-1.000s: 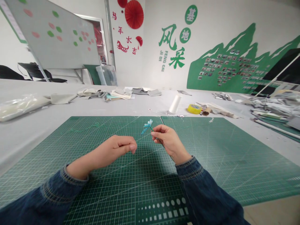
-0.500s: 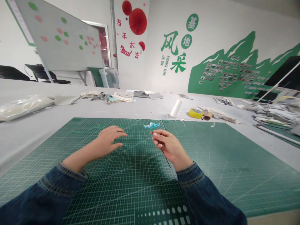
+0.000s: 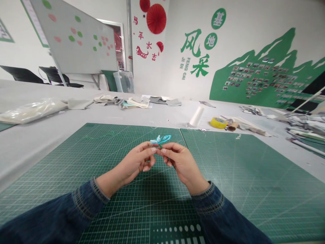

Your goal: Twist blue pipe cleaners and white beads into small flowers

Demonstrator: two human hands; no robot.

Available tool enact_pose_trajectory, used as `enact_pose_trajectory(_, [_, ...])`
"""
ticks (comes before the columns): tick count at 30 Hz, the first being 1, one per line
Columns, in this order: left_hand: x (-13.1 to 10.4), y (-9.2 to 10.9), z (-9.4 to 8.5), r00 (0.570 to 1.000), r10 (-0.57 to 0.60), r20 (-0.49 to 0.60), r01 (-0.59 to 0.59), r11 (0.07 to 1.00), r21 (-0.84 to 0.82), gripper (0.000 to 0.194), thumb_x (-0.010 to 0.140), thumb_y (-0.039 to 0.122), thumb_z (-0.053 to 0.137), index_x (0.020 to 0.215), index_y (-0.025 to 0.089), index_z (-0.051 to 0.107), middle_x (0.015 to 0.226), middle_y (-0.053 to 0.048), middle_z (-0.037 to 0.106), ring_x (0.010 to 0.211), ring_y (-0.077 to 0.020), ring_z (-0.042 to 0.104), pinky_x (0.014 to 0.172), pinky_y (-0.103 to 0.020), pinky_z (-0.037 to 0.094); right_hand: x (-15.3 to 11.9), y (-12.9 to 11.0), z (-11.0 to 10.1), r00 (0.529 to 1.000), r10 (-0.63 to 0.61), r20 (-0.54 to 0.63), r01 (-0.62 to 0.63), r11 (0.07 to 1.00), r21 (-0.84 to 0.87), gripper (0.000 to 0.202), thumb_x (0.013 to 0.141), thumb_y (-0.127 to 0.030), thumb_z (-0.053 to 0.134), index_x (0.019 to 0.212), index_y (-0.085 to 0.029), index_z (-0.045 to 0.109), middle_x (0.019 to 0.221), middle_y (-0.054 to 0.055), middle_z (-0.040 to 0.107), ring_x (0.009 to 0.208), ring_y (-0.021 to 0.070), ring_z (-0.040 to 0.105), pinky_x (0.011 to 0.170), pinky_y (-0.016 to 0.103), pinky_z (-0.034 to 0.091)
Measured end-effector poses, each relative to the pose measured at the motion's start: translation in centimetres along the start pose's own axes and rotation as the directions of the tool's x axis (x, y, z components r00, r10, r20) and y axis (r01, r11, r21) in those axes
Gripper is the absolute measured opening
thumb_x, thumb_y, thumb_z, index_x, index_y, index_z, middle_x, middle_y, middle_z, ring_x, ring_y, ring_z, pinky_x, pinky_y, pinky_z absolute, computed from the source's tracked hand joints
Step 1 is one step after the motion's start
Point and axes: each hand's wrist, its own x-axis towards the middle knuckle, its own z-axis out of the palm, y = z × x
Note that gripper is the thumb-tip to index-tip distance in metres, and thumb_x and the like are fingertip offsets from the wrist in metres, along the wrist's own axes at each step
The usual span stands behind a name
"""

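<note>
A small blue and white looped flower (image 3: 166, 138) on a thin green stem is held up over the green cutting mat (image 3: 122, 210). My right hand (image 3: 182, 162) pinches the stem just under the petals, its fingers closed. From the left, my left hand (image 3: 134, 162) has its thumb and forefinger closed at the petals' base, touching the flower. The fingertips of both hands meet there. Most of the stem is hidden behind my right hand.
Beyond the mat stand a white thread cone (image 3: 196, 117) and yellow tape (image 3: 218, 122), with a cardboard roll (image 3: 233, 126) beside them. Fabric pieces (image 3: 137, 102) lie along the back, a plastic-wrapped bundle (image 3: 33, 111) at left, more cloth (image 3: 307, 122) at right.
My left hand has moved right, from open in the air to closed on the flower. The flower has turned a little in my right hand. The camera view has shifted slightly left.
</note>
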Motion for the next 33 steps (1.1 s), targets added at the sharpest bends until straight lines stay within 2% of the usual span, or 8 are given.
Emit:
enact_pose_trajectory(8, [0.1,-1.5,-0.3,0.991,0.018,-0.130,-0.040,0.984,-0.171,0.022,0.087,0.036,0.066,0.082,0.015,0.060,0.052,0.010,0.022,0.045,-0.0044,0.014,0.037,-0.014,0.015,-0.1,0.5,0.3,0.999,0.033,-0.016,-0.032,0.999,0.041,0.015,0.068,-0.027,0.078,0.076,-0.017,0.069,0.061,-0.003,0.058,0.051,0.0066,0.044,0.045,0.021,0.022])
enact_pose_trajectory(16, [0.1,-1.6,-0.1,0.978,-0.018,-0.207,0.026,0.999,0.034,0.025,0.078,0.038,0.073,0.082,0.017,0.062,0.047,0.011,0.026,0.041,-0.0041,0.016,0.037,-0.017,0.014,-0.2,0.8,0.6,0.998,0.062,-0.033,-0.060,0.995,0.078,0.017,0.070,-0.029,0.077,0.083,-0.019,0.072,0.067,-0.002,0.061,0.054,0.0072,0.045,0.049,0.022,0.026])
enact_pose_trajectory(21, [-0.4,-1.2,0.4,0.981,0.067,-0.184,-0.012,0.958,0.285,0.023,0.083,0.041,0.065,0.086,0.019,0.064,0.059,0.006,0.048,0.042,-0.0053,0.025,0.039,-0.021,0.019,-0.1,1.0,0.6,0.992,0.069,-0.106,-0.060,0.994,0.087,0.020,0.066,-0.028,0.078,0.083,-0.017,0.075,0.064,-0.001,0.060,0.053,0.0075,0.041,0.050,0.024,0.026])
enact_pose_trajectory(23, [-0.5,-0.9,0.1,0.969,0.151,-0.195,-0.032,0.862,0.505,0.023,0.087,0.042,0.059,0.085,0.020,0.066,0.064,0.004,0.053,0.045,-0.0078,0.033,0.043,-0.023,0.026,0.0,1.1,0.5,0.988,0.022,-0.150,-0.016,0.999,0.044,0.018,0.068,-0.027,0.077,0.083,-0.017,0.075,0.063,-0.001,0.060,0.052,0.0084,0.041,0.050,0.025,0.027])
enact_pose_trajectory(25, [-0.7,-0.3,-0.3,0.909,0.379,-0.173,-0.110,0.619,0.778,0.021,0.089,0.040,0.056,0.088,0.021,0.067,0.075,0.000,0.060,0.061,-0.0138,0.049,0.058,-0.028,0.040,0.1,1.0,0.3,0.976,-0.072,-0.203,0.055,0.994,-0.090,0.015,0.072,-0.027,0.074,0.084,-0.018,0.075,0.063,-0.001,0.060,0.053,0.0100,0.043,0.051,0.026,0.030])
enact_pose_trajectory(27, [-0.9,0.3,-0.6,0.771,0.635,-0.051,-0.179,0.292,0.940,0.021,0.089,0.037,0.058,0.103,0.022,0.066,0.100,-0.006,0.064,0.094,-0.0227,0.057,0.086,-0.038,0.043,0.0,0.9,0.2,0.945,-0.233,-0.230,0.151,0.933,-0.326,0.010,0.077,-0.024,0.069,0.085,-0.020,0.075,0.067,0.000,0.062,0.058,0.0126,0.049,0.055,0.028,0.037])
enact_pose_trajectory(29, [-1.3,0.6,-0.4,0.645,0.760,0.082,-0.206,0.069,0.976,0.031,0.088,0.035,0.061,0.116,0.022,0.059,0.117,-0.009,0.060,0.113,-0.0276,0.051,0.102,-0.044,0.034,-0.4,0.9,0.4,0.888,-0.426,-0.173,0.262,0.778,-0.571,0.011,0.082,-0.019,0.065,0.084,-0.022,0.075,0.075,0.001,0.065,0.068,0.0157,0.056,0.064,0.030,0.043])
enact_pose_trajectory(33, [-2.0,0.6,0.5,0.626,0.759,0.176,-0.235,-0.031,0.971,0.025,0.085,0.034,0.065,0.106,0.023,0.058,0.100,-0.008,0.061,0.097,-0.0267,0.054,0.093,-0.042,0.037,-1.3,1.3,1.3,0.811,-0.582,0.054,0.417,0.512,-0.751,0.024,0.092,-0.013,0.051,0.096,-0.022,0.073,0.087,0.005,0.067,0.081,0.0181,0.061,0.076,0.032,0.047])
